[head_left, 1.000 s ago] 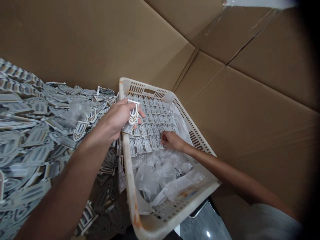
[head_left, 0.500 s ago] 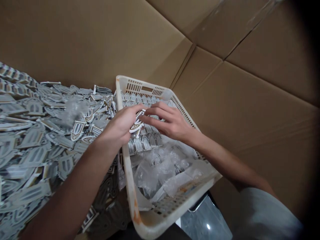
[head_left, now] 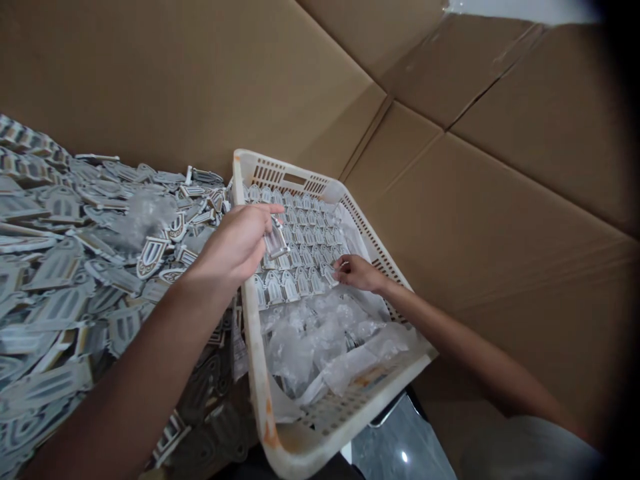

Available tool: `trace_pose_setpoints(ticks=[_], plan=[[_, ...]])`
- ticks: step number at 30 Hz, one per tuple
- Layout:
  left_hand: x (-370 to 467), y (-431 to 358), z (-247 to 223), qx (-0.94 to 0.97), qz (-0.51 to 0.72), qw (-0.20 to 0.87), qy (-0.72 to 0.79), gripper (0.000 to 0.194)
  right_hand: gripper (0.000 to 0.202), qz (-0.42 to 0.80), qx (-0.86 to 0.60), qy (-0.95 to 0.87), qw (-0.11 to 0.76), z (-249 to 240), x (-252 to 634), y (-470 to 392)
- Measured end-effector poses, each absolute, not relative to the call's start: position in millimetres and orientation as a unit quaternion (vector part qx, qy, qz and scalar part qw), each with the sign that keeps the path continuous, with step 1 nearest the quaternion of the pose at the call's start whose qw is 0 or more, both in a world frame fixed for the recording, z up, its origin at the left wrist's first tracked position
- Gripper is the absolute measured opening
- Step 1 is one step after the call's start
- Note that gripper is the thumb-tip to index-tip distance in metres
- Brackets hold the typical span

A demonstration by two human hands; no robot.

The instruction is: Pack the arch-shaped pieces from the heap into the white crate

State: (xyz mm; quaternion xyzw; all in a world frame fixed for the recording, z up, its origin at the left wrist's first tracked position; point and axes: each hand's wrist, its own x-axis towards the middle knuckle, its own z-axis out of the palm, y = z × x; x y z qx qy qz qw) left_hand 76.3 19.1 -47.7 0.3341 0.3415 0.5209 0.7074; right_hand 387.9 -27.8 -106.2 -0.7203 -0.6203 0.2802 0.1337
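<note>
My left hand (head_left: 245, 243) is closed on a small shield-shaped piece (head_left: 276, 241), pale with a slatted middle, above the left wall of a white plastic basket (head_left: 255, 353). Inside the basket, similar pieces (head_left: 303, 257) stand in neat overlapping rows. At the near right end of the front row, my right hand (head_left: 357, 272) pinches another such piece (head_left: 329, 275), its fingertips partly hiding it. Crumpled clear plastic (head_left: 320, 340) lies in the basket in front of the rows.
A large heap of loose shield-shaped pieces (head_left: 60, 267) spreads on the left, with a clear plastic bag (head_left: 147, 217) on it. Cardboard walls (head_left: 175, 80) rise behind and to the right. Below the basket is a shiny grey surface (head_left: 400, 440).
My right hand has moved away from my left, down and right to the end of the front row. The left hand stays nearly in place, its piece turned differently.
</note>
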Motion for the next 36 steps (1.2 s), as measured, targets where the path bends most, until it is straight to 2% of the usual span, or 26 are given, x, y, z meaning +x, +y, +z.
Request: trace_pose_setpoints(ticks=[2,8,14,17,20,22,25,28,36], plan=[[76.6,18.5,-46.7,0.335,0.524,0.689,0.373,0.039,0.025,0.307,-0.731,-0.590,0.154,-123.9,394.2,-30.7],[77.2,13.9,-40.8,0.358,0.498,0.693,0.379,0.037,0.019,0.346,-0.725,-0.582,0.130,-142.7,399.1,-35.2],[79.3,9.1,-36.7,0.371,0.483,0.708,0.359,0.017,0.012,0.301,-0.715,-0.624,0.099,-141.2,394.7,-33.2],[80.6,6.7,-36.3,0.382,0.470,0.713,0.354,0.020,0.013,0.220,-0.702,-0.671,0.093,-126.9,384.3,-32.2],[82.6,6.6,-41.2,0.401,0.464,0.705,0.356,0.022,0.024,0.195,-0.648,-0.718,0.161,-96.6,362.0,-32.6],[83.5,8.0,-46.6,0.431,0.477,0.672,0.368,0.026,0.032,0.225,-0.595,-0.734,0.239,-71.9,341.3,-33.0],[83.4,10.7,-52.9,0.496,0.495,0.622,0.349,0.032,0.043,0.338,-0.524,-0.714,0.318,-39.7,311.6,-32.0],[82.5,11.2,-53.0,0.552,0.482,0.618,0.285,0.033,0.045,0.419,-0.476,-0.703,0.322,-20.0,294.8,-29.8],[88.3,-2.8,-40.5,0.572,0.462,0.589,0.334,0.031,0.030,0.356,-0.493,-0.748,0.265,-17.9,310.7,-26.2]])
